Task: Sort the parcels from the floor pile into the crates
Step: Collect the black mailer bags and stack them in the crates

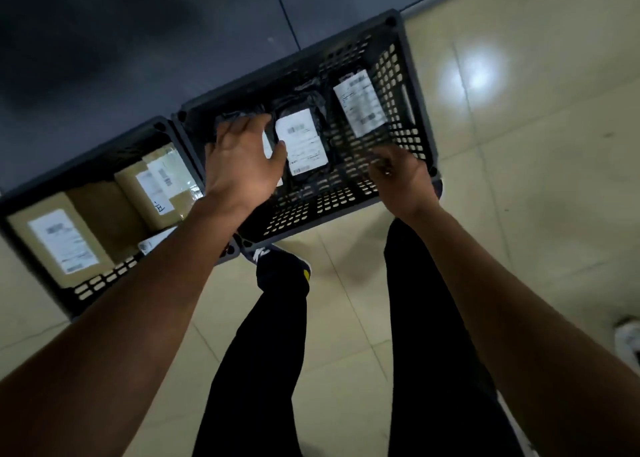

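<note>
Head view: I had both arms out over the right crate, a dark perforated one sitting on the tile floor against a dark wall. My left hand was spread wide, palm down, lying on a black poly parcel at the crate's left side; fingers not curled round it, so resting on it, not gripping. My right hand hovered over the crate's near right corner w/ fingers loosely curled; blurred, so I couldn't tell if it held anything.

Inside that crate, 2 more black bag parcels: the middle parcel, white label up, just beside my left thumb, and the right parcel, also label up, near the right wall.

The left crate stood touching the right one, w/ brown cardboard boxes inside, labels up.

Below: my black trousers and a dark shoe by the crates' near edge. Floor pile wasn't in view.
</note>
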{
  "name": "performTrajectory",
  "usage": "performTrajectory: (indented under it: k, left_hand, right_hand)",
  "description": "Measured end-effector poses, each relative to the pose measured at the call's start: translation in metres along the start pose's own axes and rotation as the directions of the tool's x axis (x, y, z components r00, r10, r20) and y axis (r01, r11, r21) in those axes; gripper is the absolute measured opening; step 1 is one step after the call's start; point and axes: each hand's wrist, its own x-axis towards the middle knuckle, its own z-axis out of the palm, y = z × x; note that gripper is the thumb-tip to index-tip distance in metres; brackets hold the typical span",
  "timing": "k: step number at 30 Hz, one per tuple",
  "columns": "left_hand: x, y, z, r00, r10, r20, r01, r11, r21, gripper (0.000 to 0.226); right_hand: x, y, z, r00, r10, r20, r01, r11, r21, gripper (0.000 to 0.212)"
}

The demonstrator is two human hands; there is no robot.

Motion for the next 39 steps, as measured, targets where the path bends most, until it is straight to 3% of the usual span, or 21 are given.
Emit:
performTrajectory:
  k: [7,15,24,31,39]
  left_hand:
    - [-0.011,0.137,-0.066,0.983,0.181,-0.011,-0.180,0.981,0.077,0.052]
    - [-0.025,0.345,-0.102,0.928,0.372,0.006,-0.370,0.923,0.107,0.051]
    - [-0.040,0.541,-0.102,0.861,0.507,0.039,-0.508,0.858,0.074,0.048]
    - [-0.031,0.632,-0.117,0.785,0.613,0.095,-0.619,0.784,0.057,0.047]
    - [-0.014,0.711,-0.137,0.704,0.688,0.177,-0.705,0.707,0.059,0.045]
  right_hand:
    - [-0.041,-0.008,-0.127,0.968,0.086,-0.234,-0.050,0.986,0.158,0.038]
    - [-0.064,0.029,-0.267,0.926,0.201,-0.320,-0.083,0.934,0.347,0.045]
    - [-0.095,0.112,-0.458,0.871,0.210,-0.443,-0.101,0.961,0.256,0.048]
    - [-0.110,0.145,-0.541,0.818,0.276,-0.505,-0.150,0.949,0.277,0.047]
    - [-0.116,0.169,-0.624,0.701,0.432,-0.568,-0.295,0.900,0.320,0.047]
